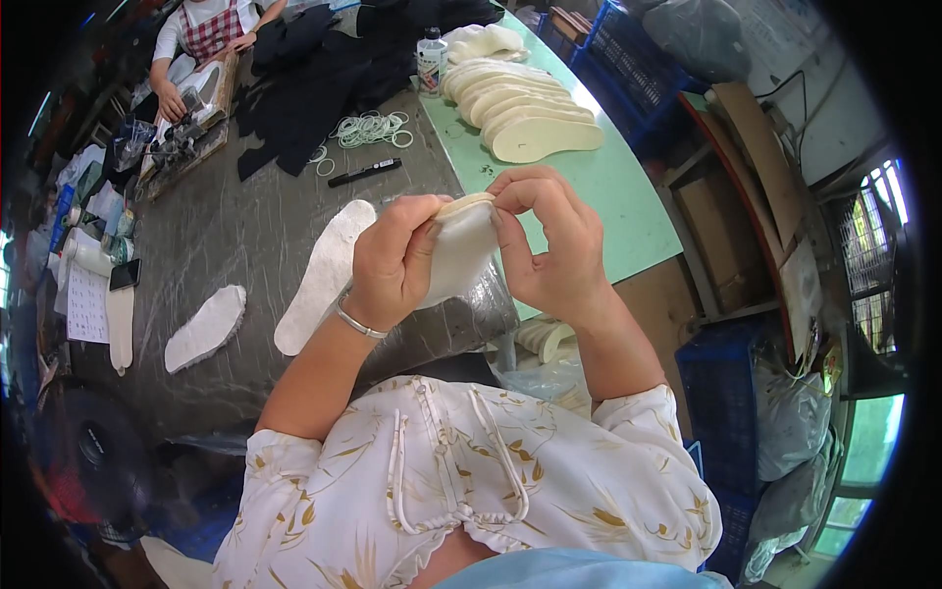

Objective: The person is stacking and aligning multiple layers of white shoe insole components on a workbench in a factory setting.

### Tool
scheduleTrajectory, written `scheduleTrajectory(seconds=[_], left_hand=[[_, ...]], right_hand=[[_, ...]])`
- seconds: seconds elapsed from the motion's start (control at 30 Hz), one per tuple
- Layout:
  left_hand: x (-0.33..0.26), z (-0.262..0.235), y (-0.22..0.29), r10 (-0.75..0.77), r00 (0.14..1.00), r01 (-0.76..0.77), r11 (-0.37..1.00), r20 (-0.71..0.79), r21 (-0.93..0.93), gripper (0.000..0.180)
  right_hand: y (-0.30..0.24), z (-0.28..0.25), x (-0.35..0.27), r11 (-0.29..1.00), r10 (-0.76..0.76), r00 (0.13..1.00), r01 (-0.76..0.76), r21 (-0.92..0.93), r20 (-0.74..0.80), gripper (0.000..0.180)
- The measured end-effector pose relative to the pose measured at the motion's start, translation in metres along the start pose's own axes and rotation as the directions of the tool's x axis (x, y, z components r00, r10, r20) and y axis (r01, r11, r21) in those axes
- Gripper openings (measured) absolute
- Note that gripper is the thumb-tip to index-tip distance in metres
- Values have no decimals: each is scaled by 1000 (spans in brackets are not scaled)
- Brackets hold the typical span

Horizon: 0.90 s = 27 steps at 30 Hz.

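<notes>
Between my two hands a cream insole point(461, 245) is held up over the table's near edge, its rounded end toward the far side. My left hand point(392, 255) pinches its left edge near that end, thumb on the near face. At the right edge, my right hand point(554, 236) grips with thumb and fingertips. Just left of my left hand a long fuzzy white insole point(324, 270) lies flat on the table, partly behind my wrist. Farther left rests a shorter white insole piece point(206, 329).
A row of cream insoles point(520, 108) overlaps on the green board point(628, 211), near a bottle point(431, 64). Black fabric point(314, 88), pale rubber rings point(373, 128) and a black marker point(364, 173) lie on the dark table point(255, 226). Another person point(211, 39) works at the far left.
</notes>
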<state>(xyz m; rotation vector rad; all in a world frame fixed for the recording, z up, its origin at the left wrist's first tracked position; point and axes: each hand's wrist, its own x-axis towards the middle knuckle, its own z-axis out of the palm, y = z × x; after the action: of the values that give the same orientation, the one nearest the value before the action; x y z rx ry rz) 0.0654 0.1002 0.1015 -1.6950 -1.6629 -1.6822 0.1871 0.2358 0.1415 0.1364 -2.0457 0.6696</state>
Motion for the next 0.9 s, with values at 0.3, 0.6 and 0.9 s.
scheduleTrajectory(seconds=[0.3,0.6,0.9], left_hand=[[2,9,1,-72,996,73,997,56,-30,16],[-15,-8,-18,-436,709,574,813,554,-95,38],[-68,23,-43,-293,757,136,945,585,297,10]], right_hand=[[3,-25,4,922,307,908,-358,146,285,27],[50,-45,-68,833,418,892,-452,318,171,20],[83,-24,-148,459,724,582,-807,372,369,22]])
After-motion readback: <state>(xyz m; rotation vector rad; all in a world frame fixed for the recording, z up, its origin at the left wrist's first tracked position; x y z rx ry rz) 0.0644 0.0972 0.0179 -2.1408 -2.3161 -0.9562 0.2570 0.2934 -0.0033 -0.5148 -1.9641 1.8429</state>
